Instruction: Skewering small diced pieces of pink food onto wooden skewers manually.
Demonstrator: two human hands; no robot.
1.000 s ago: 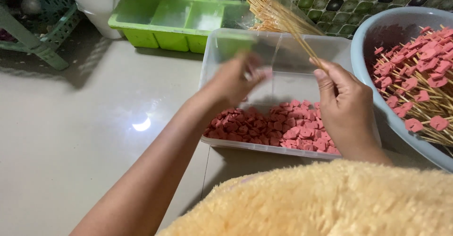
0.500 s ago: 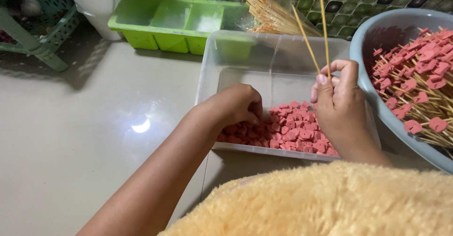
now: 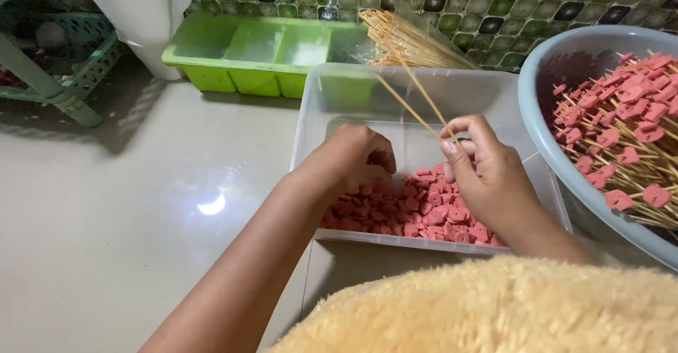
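now, going left to right, our left hand (image 3: 353,161) has dropped from above the clear tub (image 3: 314,113) into the pink sausage slices (image 3: 417,208) at its near end, fingers curled down on them; we cannot tell if a slice is pinched yet. our right hand (image 3: 487,173) grips 2 bamboo skewers (image 3: 409,99), now tilted back toward the skewer bundle (image 3: 413,39) instead of upright. finished sticks fill the grey basin (image 3: 537,127) at right, so another skewer looks about to be loaded.
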